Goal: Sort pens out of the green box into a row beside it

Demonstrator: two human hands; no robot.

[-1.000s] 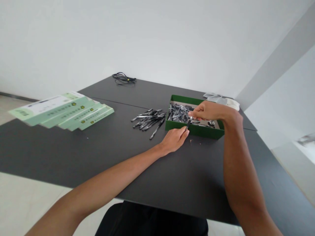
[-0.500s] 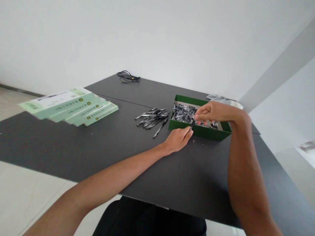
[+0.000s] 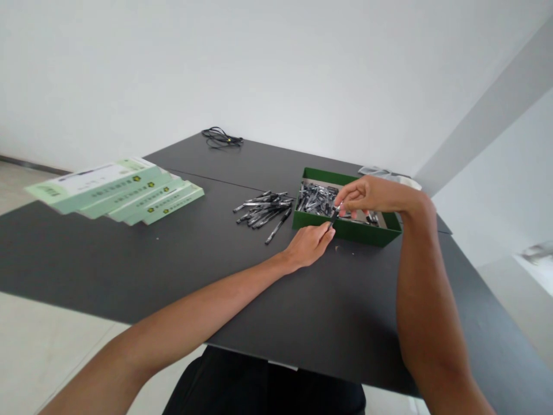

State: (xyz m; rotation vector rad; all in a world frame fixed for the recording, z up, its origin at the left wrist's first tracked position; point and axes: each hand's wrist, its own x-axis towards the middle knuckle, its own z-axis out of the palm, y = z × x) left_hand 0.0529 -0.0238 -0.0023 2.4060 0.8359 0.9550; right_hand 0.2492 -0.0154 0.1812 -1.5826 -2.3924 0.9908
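My left hand (image 3: 309, 246) rests in front of the box with its fingers closed round the lower part of a dark pen (image 3: 333, 218), which points up and away. At the pen's upper end, the fingertips of my right hand (image 3: 360, 196) are pinched together, with the wrist bent over the box. Beneath that hand stands an open green box (image 3: 363, 232) holding many clear and black pens (image 3: 316, 199). Left of the box, a loose heap of similar pens (image 3: 263, 210) lies on the table.
On the left of the black table (image 3: 194, 253), green and white printed boxes or booklets (image 3: 125, 190) lie overlapped in a fan. A coiled black cable (image 3: 220, 138) is near the wall. Clear plastic wrapping (image 3: 380, 172) lies behind the box. Small scraps lie before it.
The view has shifted slightly, so everything sits a little further left. Both hands stay at the same pen, with only small finger movement in the right.
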